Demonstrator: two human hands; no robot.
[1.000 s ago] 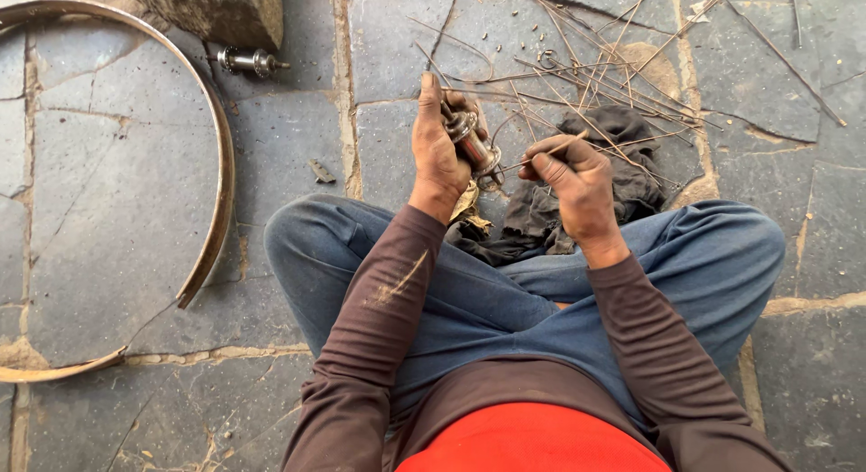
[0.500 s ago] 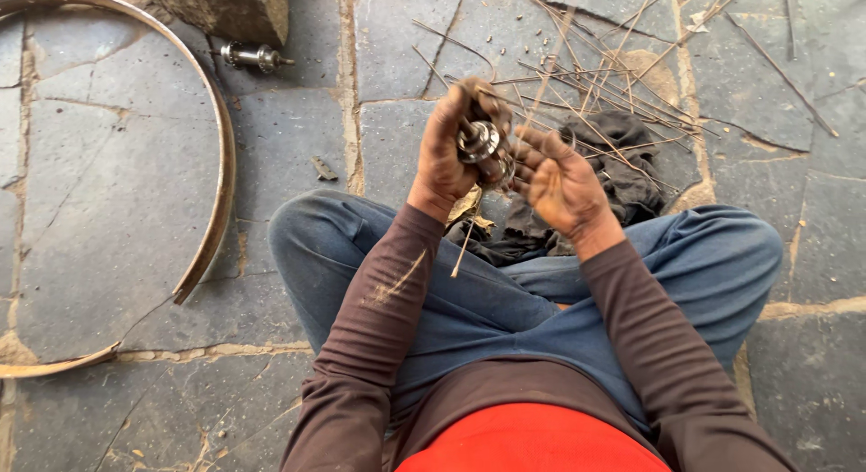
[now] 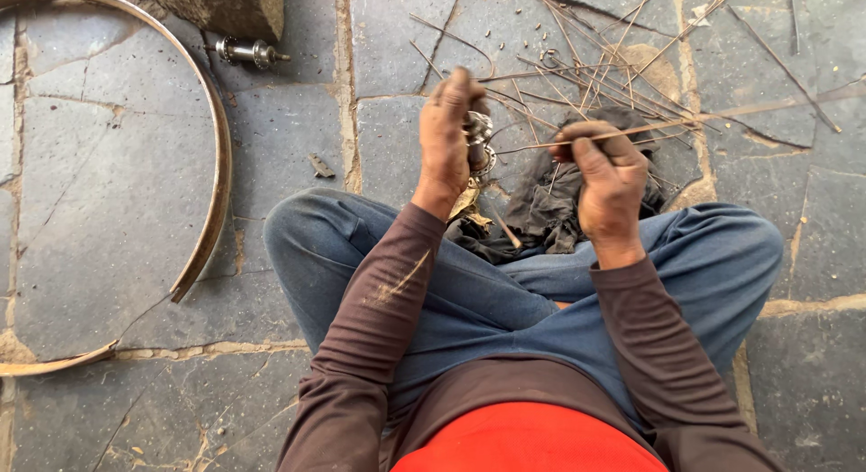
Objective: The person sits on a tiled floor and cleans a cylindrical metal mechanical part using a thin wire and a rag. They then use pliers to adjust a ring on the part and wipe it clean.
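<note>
I sit cross-legged on a stone floor. My left hand [image 3: 449,134] grips a metal wheel hub [image 3: 479,140] held up in front of my knees. My right hand [image 3: 607,176] pinches a thin rusty spoke [image 3: 686,122] that runs from the hub out to the right. A dark rag [image 3: 541,206] lies on the floor between my legs, under both hands. A pile of loose spokes [image 3: 586,70] is scattered on the slabs just beyond the hands.
A bent rusty wheel rim [image 3: 216,165] curves across the left side of the floor. Another hub [image 3: 248,51] lies beside a stone block [image 3: 221,4] at the top left. A small metal scrap [image 3: 320,166] lies by a floor joint.
My right hand has moved away from the hub to the right, drawing a spoke out sideways. My left hand still holds the hub, raised slightly.
</note>
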